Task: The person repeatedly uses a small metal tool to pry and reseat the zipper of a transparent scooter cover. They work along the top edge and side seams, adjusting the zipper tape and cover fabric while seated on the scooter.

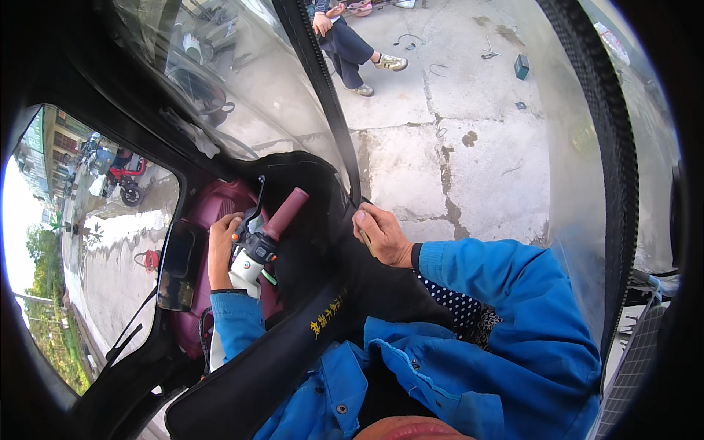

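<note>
My left hand (222,246) is at the handlebar (249,253), its fingers bent around the far side of the switch housing and partly hidden. A black brake lever (260,196) and a pink rubber grip (286,213) stick out beside it. My right hand (383,236) is closed in a fist at the lower end of a black zipper strip (334,110), which edges a clear plastic rain cover. Something thin shows between the right fingers, too small to name. Black cloth (323,257) hangs below and between my hands.
Left of the handlebar is a dark rectangular mirror or screen (182,265) against pink bodywork (220,202). Another zipper edge (620,147) runs down the right. Outside, a seated person's legs (352,55) and a small dark box (521,66) show on cracked concrete.
</note>
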The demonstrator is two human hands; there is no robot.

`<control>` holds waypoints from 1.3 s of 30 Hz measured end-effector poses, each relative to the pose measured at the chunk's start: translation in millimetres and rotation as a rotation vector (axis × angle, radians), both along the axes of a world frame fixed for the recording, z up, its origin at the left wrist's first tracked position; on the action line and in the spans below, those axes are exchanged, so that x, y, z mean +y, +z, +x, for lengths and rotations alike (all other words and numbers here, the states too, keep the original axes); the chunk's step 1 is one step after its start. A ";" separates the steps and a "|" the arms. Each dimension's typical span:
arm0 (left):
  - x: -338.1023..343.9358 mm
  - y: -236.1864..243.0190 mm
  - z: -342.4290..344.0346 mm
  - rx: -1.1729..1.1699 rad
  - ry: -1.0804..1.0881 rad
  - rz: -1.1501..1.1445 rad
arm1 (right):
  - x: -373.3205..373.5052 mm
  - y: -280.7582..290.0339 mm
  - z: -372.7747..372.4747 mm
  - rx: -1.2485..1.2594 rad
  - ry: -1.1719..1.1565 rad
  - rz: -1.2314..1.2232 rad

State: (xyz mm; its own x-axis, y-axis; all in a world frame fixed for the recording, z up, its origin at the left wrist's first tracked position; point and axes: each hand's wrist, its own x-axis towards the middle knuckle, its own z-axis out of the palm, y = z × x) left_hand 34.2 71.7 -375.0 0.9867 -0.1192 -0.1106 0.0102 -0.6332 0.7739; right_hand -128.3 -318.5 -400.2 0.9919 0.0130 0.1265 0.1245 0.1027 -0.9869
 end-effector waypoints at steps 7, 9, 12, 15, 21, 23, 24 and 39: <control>-2.3 -0.2 -2.9 0.036 0.017 -0.075 | 9.9 70.6 23.2 0.001 0.016 0.331; -4.1 2.3 -7.6 -0.014 0.000 -0.072 | 8.1 91.9 20.7 0.087 0.115 0.362; -6.3 4.7 -9.4 -0.087 -0.042 -0.041 | 4.6 118.4 16.8 0.095 0.178 0.364; -6.0 4.9 -5.2 0.008 -0.029 -0.020 | 1.3 136.3 14.0 0.172 0.211 0.453; -2.6 2.2 -2.1 0.024 -0.013 -0.057 | -1.1 150.2 5.3 0.148 0.242 0.426; -2.9 2.7 -3.2 0.027 -0.024 -0.052 | 2.8 149.5 1.2 0.167 0.303 0.387; -3.4 3.1 -3.7 0.032 -0.033 -0.048 | 5.1 148.5 -1.3 0.184 0.343 0.364; 5.9 -5.3 4.2 0.085 -0.033 -0.118 | 16.3 130.2 -11.9 -0.104 0.341 0.190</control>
